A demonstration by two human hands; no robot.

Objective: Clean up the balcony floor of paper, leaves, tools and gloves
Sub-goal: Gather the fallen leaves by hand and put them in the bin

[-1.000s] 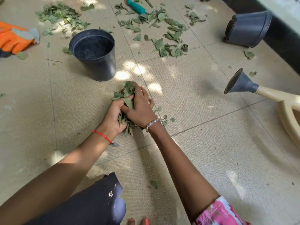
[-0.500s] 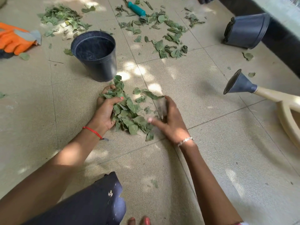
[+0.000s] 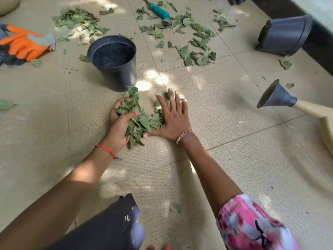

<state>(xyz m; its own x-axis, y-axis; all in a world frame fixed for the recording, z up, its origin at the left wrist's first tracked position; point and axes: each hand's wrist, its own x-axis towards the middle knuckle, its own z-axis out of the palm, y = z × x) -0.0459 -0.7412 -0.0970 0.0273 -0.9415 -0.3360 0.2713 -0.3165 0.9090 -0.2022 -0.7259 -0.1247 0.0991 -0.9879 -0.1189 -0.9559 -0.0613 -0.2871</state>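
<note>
Your left hand [image 3: 119, 121] curls round bunch of leaf pile [image 3: 144, 123]; right hand [image 3: 173, 118] flat, fingers spread, pushing pile. Pot [image 3: 115, 69] just past it, maybe empty, too dark inside. Lots left: far leaves [image 3: 191, 46], gloves [image 3: 25, 45] at floor's left edge, tool [image 3: 159, 12] at far edge.

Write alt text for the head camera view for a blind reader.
A person's left hand grips a bunch of green leaves on a tiled floor while the flat right hand presses them from the side. An upright dark pot stands just beyond, with scattered leaves, an orange glove and a tipped pot.
</note>
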